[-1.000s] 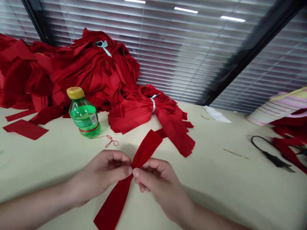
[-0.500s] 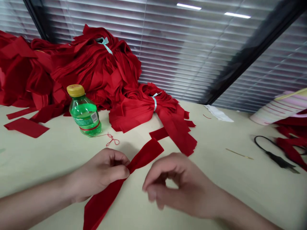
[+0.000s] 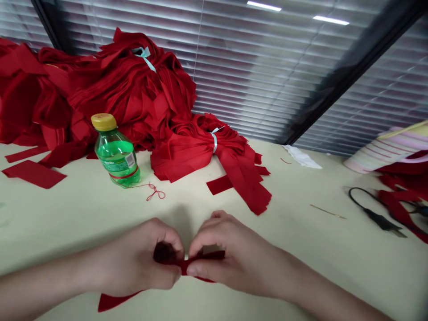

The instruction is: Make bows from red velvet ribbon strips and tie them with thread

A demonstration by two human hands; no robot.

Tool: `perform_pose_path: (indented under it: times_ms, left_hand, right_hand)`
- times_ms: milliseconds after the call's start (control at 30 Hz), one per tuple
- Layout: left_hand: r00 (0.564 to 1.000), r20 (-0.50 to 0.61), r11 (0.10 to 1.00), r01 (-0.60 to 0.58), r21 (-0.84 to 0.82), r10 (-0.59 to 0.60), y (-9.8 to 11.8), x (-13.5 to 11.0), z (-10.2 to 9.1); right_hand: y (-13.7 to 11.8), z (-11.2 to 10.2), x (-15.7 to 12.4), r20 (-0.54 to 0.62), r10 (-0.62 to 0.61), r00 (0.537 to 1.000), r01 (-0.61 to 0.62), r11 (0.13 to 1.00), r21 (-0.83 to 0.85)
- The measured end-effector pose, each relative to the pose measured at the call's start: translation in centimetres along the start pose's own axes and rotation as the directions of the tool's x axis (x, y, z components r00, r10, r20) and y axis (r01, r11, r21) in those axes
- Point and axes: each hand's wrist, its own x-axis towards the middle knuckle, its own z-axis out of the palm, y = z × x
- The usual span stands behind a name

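Note:
Both hands pinch one red fabric strip low over the table, their fingertips almost touching at its gathered middle. My left hand grips it from the left, and one end hangs out below that hand. My right hand is closed on the strip just to the right, with the other end partly hidden behind the fingers. Beyond the hands, a green bottle with a yellow cap stands on the table. Red thread wraps round the bottle and trails in loops to its right.
Heaped red fabric strips lie at the back left, with a tied bundle nearer. On the right are scissors or snips with a black cord loop, a thin gold needle-like piece, white paper and a striped cup. Blinds stand behind.
My right hand has moved in from the right and now grips the strip beside my left hand. The strip has turned flatter and sits lower.

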Motion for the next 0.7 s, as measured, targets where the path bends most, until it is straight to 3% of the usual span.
perform_pose_path:
  times_ms: [167, 367, 533, 700]
  left_hand:
    - [1.0, 0.023, 1.0, 0.019, 0.02, -0.019, 0.0, -0.4, 0.0]
    - [0.995, 0.086, 0.998, -0.048, 0.037, 0.045, 0.1, -0.8, -0.4]
    - [0.999, 0.043, 0.995, -0.013, 0.099, 0.009, -0.2, -0.6, -0.7]
    - [0.999, 0.041, 1.0, -0.011, 0.011, 0.01, 0.2, -0.4, -0.7]
  right_hand:
    - [0.3, 0.7, 0.0, 0.068, 0.177, 0.982, -0.189, 0.949, 0.253]
    - [0.6, 0.9, 0.1, 0.096, 0.174, 0.98, -0.198, 0.887, 0.417]
    - [0.9, 0.9, 0.1, 0.176, 0.254, 0.951, -0.306, 0.852, 0.425]
    - [1.0, 1.2, 0.2, 0.16, 0.237, 0.958, -0.283, 0.87, 0.404]
